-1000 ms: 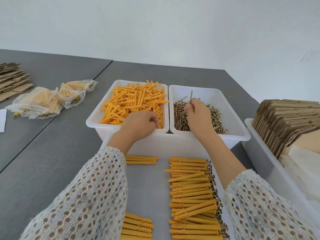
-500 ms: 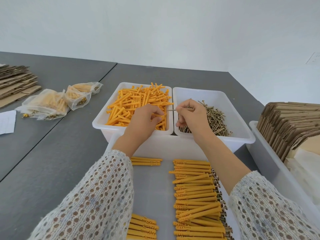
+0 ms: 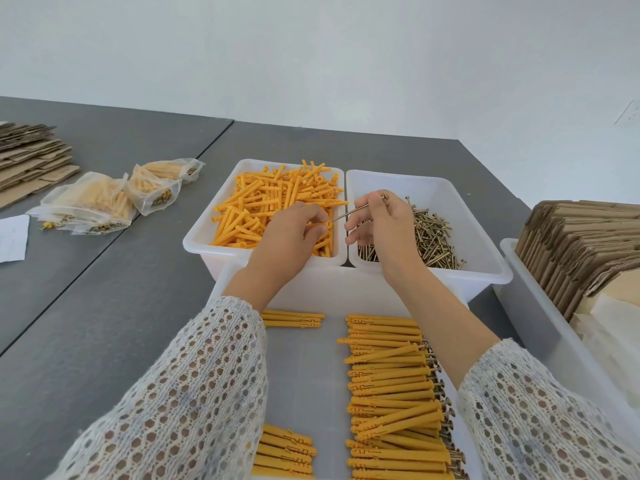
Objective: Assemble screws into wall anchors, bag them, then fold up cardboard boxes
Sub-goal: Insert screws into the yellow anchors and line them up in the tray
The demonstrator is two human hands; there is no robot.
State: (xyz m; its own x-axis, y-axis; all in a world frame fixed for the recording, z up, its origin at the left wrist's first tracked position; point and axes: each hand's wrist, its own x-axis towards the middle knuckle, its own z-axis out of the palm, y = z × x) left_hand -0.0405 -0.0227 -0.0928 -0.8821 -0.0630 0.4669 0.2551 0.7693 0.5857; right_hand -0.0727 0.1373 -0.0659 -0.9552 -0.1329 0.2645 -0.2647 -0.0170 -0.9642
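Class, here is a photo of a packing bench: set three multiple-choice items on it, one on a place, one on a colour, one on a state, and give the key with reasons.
1. Where does the bin of loose screws stand?
A. right of the anchor bin
B. left of it
C. on the cardboard

2. What colour are the loose anchors?
A. blue
B. orange
C. white

3. What does the right hand do?
A. rests flat
B. pinches a screw
C. holds a bag

Key: 1 A, the two bins stand side by side. 2 B, every anchor is orange. 3 B, the screw's tip points at the anchor in the left hand.
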